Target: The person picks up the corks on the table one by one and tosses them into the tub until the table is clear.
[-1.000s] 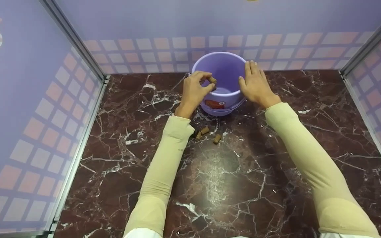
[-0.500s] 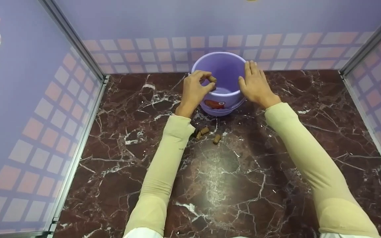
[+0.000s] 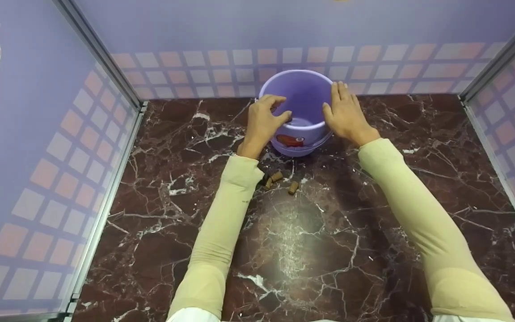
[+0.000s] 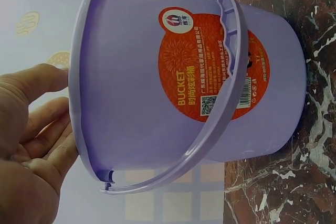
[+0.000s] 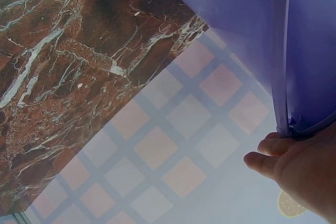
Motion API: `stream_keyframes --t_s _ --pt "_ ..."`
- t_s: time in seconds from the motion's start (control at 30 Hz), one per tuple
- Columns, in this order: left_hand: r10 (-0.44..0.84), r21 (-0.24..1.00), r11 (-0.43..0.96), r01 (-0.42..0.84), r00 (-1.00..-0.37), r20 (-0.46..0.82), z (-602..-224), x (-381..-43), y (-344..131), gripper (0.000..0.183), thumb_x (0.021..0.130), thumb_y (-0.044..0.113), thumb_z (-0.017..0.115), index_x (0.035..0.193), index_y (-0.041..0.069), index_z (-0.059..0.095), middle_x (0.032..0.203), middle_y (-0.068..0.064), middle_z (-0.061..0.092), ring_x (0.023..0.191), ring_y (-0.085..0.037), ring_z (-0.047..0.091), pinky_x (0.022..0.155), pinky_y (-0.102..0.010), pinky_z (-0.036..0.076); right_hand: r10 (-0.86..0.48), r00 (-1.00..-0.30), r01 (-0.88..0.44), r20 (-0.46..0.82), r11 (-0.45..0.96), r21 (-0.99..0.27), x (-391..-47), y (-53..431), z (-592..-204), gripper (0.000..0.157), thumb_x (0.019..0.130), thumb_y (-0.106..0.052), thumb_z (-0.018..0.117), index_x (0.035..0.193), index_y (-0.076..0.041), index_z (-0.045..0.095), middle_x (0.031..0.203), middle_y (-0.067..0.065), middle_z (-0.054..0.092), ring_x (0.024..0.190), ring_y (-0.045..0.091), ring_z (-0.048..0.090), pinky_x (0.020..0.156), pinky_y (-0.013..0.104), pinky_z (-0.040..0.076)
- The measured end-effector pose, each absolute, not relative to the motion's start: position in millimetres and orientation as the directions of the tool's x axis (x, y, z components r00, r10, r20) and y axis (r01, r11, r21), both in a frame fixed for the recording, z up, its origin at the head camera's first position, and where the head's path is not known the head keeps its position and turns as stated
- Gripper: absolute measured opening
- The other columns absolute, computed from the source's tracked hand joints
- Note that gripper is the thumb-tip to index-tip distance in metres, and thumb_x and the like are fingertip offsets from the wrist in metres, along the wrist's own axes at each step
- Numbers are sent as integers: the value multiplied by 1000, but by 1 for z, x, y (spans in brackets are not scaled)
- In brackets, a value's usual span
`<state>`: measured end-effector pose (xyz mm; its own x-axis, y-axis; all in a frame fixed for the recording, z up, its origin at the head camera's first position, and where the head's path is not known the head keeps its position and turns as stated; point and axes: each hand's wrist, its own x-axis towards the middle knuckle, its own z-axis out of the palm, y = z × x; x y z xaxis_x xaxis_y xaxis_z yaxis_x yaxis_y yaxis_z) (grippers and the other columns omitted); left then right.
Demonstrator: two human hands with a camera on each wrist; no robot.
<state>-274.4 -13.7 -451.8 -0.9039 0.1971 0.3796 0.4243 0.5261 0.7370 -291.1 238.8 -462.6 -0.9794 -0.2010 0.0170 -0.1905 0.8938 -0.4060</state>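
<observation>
Corks (image 3: 277, 177), three in sight, are seen on the desk (image 3: 329, 273), just left of its middle and in front of the purple bucket (image 4: 126, 77). The bucket is set at about the middle of the back edge.

Nothing is held by the left hand (image 3: 264, 123); its grip is spread, thumb apart from fingers, at the bucket's left rim. The right hand (image 3: 346, 114) is laid on the right rim with straight fingers, not curled round it.

The bucket could be tipped or slid if its rim is pushed too hard. Corks could be rolled away if they are bumped by the left sleeve (image 3: 215, 232), as they are round and lie near it.

The bucket is stood upright, mouth up, with its long axis up and down. Its red label (image 4: 184, 77) is turned to the front edge. The corks are laid on their sides; the lone cork (image 3: 293, 188) is pointed mostly front to back. Whether any corks are inside the bucket cannot be told.
</observation>
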Motion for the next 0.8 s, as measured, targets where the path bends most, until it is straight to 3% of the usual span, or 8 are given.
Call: stream_keyframes --t_s 0.8 --pt "211 735 487 473 -880 426 -453 -268 -15 35 89 9 86 119 -5 76 119 -18 75 109 -29 71 98 -20 52 -201 -979 -193 19 898 -396 -291 239 -463 74 111 -33 31 164 13 8 171 36 7 160 48 5 130 57 2"
